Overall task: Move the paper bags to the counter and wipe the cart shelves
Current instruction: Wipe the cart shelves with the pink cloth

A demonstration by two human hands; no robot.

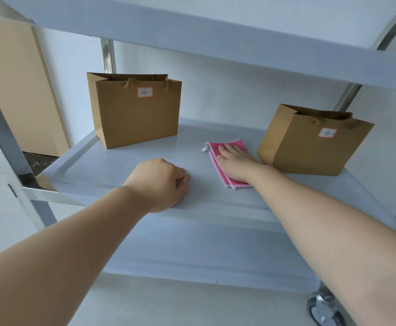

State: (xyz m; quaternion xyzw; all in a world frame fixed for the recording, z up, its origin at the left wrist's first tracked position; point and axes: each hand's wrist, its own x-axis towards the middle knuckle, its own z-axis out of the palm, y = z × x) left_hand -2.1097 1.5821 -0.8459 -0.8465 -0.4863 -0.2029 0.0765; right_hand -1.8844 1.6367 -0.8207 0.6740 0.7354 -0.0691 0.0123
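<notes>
Pressing flat on a folded pink cloth (230,165), the right hand (236,162) is lying with its fingers straight and spread over the fabric, on the middle shelf (121,168) of the cart. The left hand (163,183) is resting on the same shelf, near the front lip, with its fingers curled under into a loose fist; it is holding nothing that can be seen, and seems to be steadying the cart.

Two paper bags are standing on this shelf. The bag marked 4 (135,111) is beyond the left hand, toward the back of the shelf, well apart from both hands. The bag marked 6 (310,142) is just beside the right hand on its outer side, and the cloth's edge is lying close to the bag's base; whether they are touching cannot be told.

The step in hand looks like wiping the open strip between the bags. To do it well, the palm should be keeping even pressure on the cloth so it is not bunching, and the strokes should be running from the far side back toward the wrist, overlapping. Sweeping outward risks nudging the bag marked 6, which is light and likely to tip or slide. Since both bags are covering part of the surface, those patches cannot be cleaned until the bags are going to the counter; lifting each by its top edge or handles would suit. The raised rim along the shelf probably collects dust, so the cloth should be tracing that groove too.
</notes>
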